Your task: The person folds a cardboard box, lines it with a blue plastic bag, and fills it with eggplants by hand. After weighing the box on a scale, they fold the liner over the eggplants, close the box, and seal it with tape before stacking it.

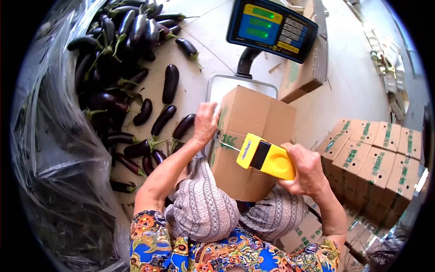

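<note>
A brown cardboard box (244,111) with green print stands on the platform of a scale (219,86), close in front of my knees. My left hand (207,122) is at the box's upper left side, its fingers bent against the edge; the fingertips are partly hidden. In my right hand (306,167) is a yellow tape dispenser (276,161) with a black band, held over the box's right part. From its front a thin pale strip reaches toward the printed side of the box.
Many eggplants (170,84) lie heaped and scattered on the floor at left, beside clear plastic sheeting (68,158). The scale's display (272,29) rises behind the box. Flattened cartons (312,63) lean at its right. Closed boxes (371,167) are stacked at far right.
</note>
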The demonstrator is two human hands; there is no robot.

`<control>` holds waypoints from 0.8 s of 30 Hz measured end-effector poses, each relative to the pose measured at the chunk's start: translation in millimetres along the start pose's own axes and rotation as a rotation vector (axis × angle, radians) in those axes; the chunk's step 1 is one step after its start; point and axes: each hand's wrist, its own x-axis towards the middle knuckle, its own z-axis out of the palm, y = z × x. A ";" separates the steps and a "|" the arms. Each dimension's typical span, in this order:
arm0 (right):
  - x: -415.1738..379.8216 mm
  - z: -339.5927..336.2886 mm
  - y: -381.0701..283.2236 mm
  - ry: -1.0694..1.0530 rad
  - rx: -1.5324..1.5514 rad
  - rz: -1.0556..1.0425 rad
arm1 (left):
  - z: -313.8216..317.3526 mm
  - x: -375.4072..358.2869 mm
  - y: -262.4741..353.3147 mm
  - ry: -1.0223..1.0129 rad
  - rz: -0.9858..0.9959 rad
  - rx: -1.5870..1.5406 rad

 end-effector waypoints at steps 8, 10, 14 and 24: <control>-7.5 0.1 4.9 0.014 -0.042 -0.008 | -25.0 90.5 153.4 -0.275 0.788 0.375; -6.8 1.3 2.5 -0.003 -0.049 0.006 | -21.1 90.4 160.2 -0.490 0.727 0.500; 1.6 -11.4 0.5 -0.155 -0.059 0.043 | -7.7 95.3 153.1 -0.374 0.813 0.531; -39.2 -19.8 38.7 -0.163 -0.044 0.035 | -11.1 95.0 157.6 -0.343 0.827 0.546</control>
